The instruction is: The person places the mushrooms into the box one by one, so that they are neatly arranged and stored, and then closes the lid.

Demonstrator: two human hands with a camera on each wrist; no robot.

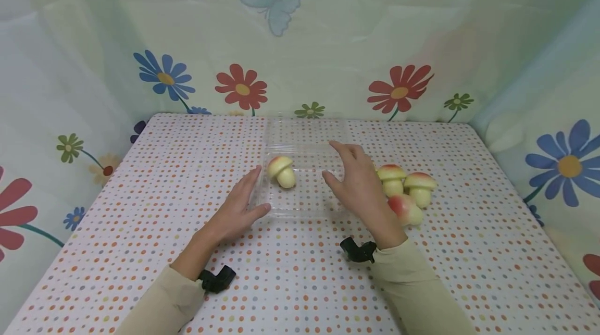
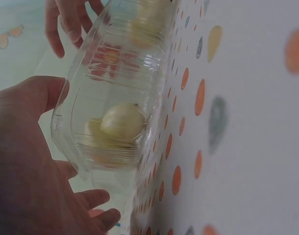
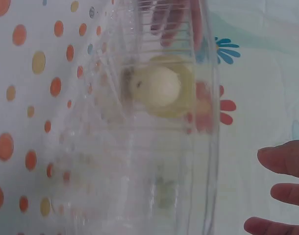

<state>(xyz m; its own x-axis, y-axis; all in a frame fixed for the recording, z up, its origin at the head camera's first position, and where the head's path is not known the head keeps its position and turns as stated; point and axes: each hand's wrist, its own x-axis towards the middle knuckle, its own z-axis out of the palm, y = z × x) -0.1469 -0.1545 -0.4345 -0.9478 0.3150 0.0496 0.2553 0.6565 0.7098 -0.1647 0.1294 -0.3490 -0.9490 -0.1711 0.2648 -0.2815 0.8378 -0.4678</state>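
A clear plastic clamshell box (image 1: 304,211) lies opened on the table, its lid (image 1: 304,131) folded back on the far side. A toy mushroom (image 1: 282,172) with a red-and-yellow cap and pale stem lies tilted in the box's left part. My left hand (image 1: 239,210) rests at the box's left end, thumb near the front corner; in the left wrist view its thumb touches the rim (image 2: 59,122). My right hand (image 1: 358,184) hovers at the box's right end with fingers spread and nothing held. In the right wrist view its fingertips (image 3: 282,159) are apart from the box wall.
Right of the box, beside my right forearm, sit two upright toy mushrooms (image 1: 420,188) and one lying on its side (image 1: 405,210). A dotted cloth (image 1: 290,283) covers the table. A flowered curtain (image 1: 328,38) hangs behind and at both sides.
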